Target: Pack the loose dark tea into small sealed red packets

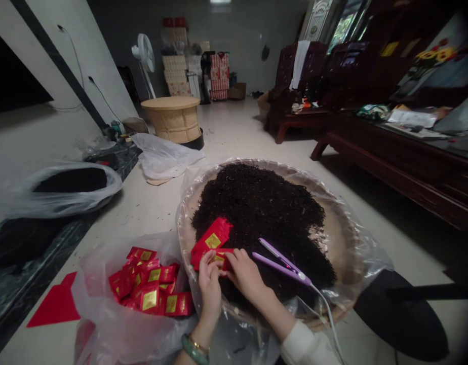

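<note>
Both hands meet over the near left part of a wide round tray (346, 238) lined with clear plastic. My left hand (210, 279) and my right hand (244, 271) pinch a small red packet (220, 257) with a gold label between them. Just behind it, a stack of flat red packets (209, 241) lies at the tray's left side. Dark loose tea leaves (260, 203) heap across the tray. To the right of my right hand, a purple hair straightener (283, 268) rests on the leaves, its plates apart and a small light glowing.
A plastic bag (105, 324) with several red packets (150, 284) stands left of the tray. Another bag (72, 197) of dark leaves sits farther left. A white cord (328, 309) runs toward me. Dark wooden furniture (401, 162) stands right; a round drum-like table (173, 116) stands behind.
</note>
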